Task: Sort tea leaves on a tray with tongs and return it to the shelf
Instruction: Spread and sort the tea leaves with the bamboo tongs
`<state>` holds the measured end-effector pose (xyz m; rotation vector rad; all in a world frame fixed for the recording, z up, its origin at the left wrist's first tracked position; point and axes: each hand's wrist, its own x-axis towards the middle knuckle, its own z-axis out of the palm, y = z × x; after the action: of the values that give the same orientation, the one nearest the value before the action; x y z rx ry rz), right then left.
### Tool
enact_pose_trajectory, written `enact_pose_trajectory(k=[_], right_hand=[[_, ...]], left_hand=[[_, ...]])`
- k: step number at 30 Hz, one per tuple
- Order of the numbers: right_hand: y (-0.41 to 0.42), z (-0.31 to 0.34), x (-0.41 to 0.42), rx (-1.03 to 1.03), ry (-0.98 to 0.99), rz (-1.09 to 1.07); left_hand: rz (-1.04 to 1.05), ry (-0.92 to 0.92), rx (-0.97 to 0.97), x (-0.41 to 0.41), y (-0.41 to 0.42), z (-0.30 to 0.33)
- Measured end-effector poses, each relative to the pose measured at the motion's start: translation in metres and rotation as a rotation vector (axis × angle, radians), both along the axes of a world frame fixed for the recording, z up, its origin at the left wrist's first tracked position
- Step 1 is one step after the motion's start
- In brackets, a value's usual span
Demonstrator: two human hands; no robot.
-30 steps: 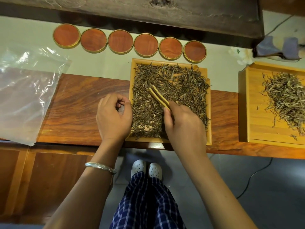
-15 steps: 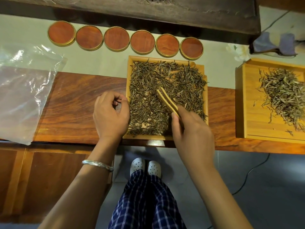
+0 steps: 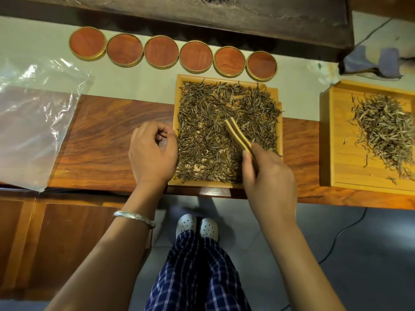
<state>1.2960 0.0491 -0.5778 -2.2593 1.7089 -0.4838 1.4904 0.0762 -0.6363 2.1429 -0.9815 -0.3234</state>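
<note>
While gripping bamboo tongs (image 3: 238, 135) over the tea tray (image 3: 279, 122), right hand (image 3: 268, 176); beside it, left hand (image 3: 152, 153) curled, empty.

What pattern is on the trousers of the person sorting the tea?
The trousers are dark blue with a white check, seen best in the head view, the only one.
</note>
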Motion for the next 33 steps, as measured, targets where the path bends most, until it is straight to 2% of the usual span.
enact_pose_trajectory(k=[7, 10, 14, 24, 33], right_hand=[[0.005, -0.003, 0.002, 0.053, 0.044, 0.068], [0.014, 0.009, -0.020, 0.046, -0.003, 0.038], [0.023, 0.013, -0.043, 0.032, 0.029, 0.000], [0.014, 0.006, -0.008, 0.107, 0.091, 0.124], [-0.010, 0.009, -0.007, 0.031, 0.048, 0.030]], left_hand=[[0.008, 0.021, 0.006, -0.001, 0.000, 0.003], [0.006, 0.023, 0.015, -0.001, 0.000, 0.003], [-0.001, 0.026, 0.012, -0.001, 0.000, 0.002], [0.004, 0.010, 0.004, 0.000, 0.000, 0.002], [0.007, 0.017, 0.027, -0.001, 0.000, 0.004]])
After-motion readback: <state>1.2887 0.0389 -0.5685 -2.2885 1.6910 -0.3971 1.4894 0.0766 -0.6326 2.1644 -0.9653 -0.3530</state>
